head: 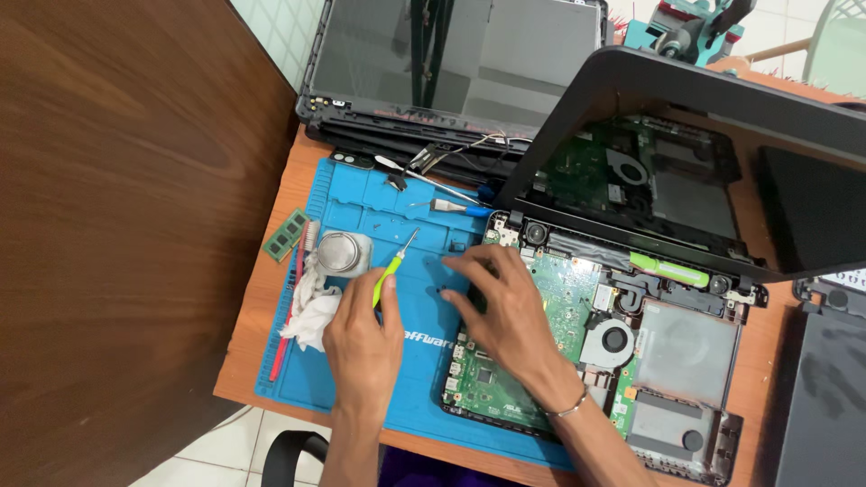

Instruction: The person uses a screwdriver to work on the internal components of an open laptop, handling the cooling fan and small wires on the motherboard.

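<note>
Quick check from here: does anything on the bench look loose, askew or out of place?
Yes. A green memory module lies off the blue mat, on bare wood at its left edge. A crumpled white cloth spills over the mat's left side. Loose wires stick out from the detached screen panel behind.

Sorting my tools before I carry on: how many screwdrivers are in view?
2. A yellow-green-handled screwdriver is held in the left hand; a blue-handled screwdriver lies on the blue work mat. Others may be hidden under the laptop lid.
</note>
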